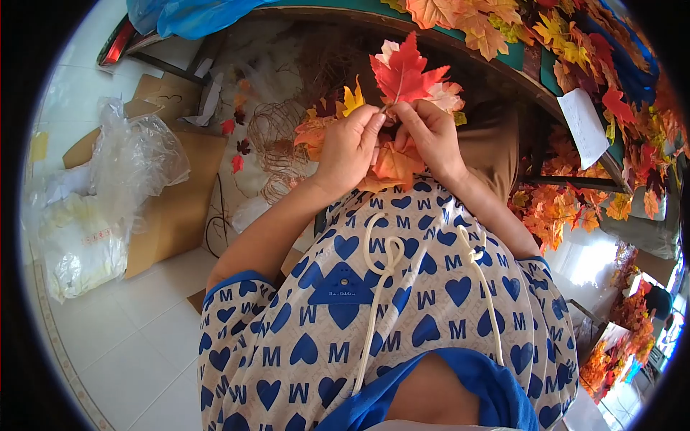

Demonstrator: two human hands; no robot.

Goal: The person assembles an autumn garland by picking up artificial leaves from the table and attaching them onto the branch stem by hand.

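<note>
Both hands meet in front of my chest at the stem of a red artificial maple leaf [407, 70], which stands upright above the fingertips. My left hand [350, 147] pinches low on the stem with thumb and fingers. Close beside it, my right hand [432, 138] is closed on the base of the same leaf. Paler pink leaves [445, 95] show behind the red one. Orange artificial leaves [396, 167] hang below and between the hands, and a yellow leaf [352, 98] sticks up behind my left hand. The fingertips hide the exact joining point.
A green-topped table [512, 56] with piled autumn leaves [483, 27] runs across the top right, a white paper [583, 128] hanging at its edge. Cardboard [176, 205] and a clear plastic bag [136, 154] lie left on the tiled floor. Thin brown stems [277, 147] lie tangled ahead.
</note>
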